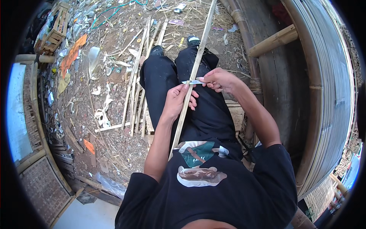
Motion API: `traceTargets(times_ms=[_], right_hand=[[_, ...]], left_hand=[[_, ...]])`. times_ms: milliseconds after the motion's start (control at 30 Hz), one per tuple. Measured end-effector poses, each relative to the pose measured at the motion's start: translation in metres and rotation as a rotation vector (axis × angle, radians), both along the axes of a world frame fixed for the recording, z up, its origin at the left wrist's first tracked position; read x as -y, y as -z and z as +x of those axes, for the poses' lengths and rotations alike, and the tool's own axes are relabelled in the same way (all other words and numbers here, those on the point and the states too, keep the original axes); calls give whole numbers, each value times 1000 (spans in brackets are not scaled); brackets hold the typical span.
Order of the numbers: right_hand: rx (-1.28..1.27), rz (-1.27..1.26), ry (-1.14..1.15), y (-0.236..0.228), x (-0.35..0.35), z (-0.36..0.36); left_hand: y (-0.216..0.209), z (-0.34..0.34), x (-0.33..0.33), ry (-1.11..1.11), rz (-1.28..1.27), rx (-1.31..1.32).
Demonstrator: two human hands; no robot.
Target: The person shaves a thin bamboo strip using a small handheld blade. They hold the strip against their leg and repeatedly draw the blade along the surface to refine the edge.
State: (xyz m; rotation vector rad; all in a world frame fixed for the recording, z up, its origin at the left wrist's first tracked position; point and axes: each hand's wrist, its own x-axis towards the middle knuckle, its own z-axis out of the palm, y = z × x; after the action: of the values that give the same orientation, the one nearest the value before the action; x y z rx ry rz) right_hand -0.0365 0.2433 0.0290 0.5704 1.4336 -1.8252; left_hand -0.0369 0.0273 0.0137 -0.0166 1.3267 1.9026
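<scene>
Our black shirt (213, 191) fills the lower frame, and from it our two bare forearms reach forward over our lap. We sit with legs stretched out in black trousers (179, 87), and they serve as a rest: a long bamboo strip (192, 76) lies slanted across them, its near end by our chest and its far end running out past our shoes (190, 40) toward the top of the frame.

Our left hand (177, 101) is closed round the strip from the left side, thumb up against it, fingers curled under; that grip looks meant to keep the thin strip from twisting or sliding. Our right hand (219, 80) pinches a small pale blade (193, 82), which lies crosswise and touches the strip just above the left thumb. Holding the two hands so near each other seems to give the blade a steady edge to work against, with the strip's long free end left to flex.

Just left of our legs a bundle of similar strips (139, 84) lies on the dirt ground (114, 49), roughly parallel to our legs and within reach. Shavings, scraps and litter are scattered around them. On our right stands a large curved frame of bent bamboo (324, 95), with a stout bamboo pole (272, 40) jutting from it. A woven panel (42, 191) lies at lower left.
</scene>
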Motion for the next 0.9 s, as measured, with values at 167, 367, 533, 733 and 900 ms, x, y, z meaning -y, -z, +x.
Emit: traceTargets(times_ms=[167,367,533,733,900], right_hand=[[16,-19,11,-2,-2,-1],[-10,20,24,2,0,0],[-20,-2,27,5,-2,0],[-27,-1,72,7,-1,3],[-80,13,122,9,2,4]], left_hand=[[1,-3,1,13,58,20],[-2,-2,-3,-16,23,10],[-1,-2,-8,-47,-27,47],[-2,-3,-16,-38,-139,17],[-2,-6,-17,-26,-178,8]])
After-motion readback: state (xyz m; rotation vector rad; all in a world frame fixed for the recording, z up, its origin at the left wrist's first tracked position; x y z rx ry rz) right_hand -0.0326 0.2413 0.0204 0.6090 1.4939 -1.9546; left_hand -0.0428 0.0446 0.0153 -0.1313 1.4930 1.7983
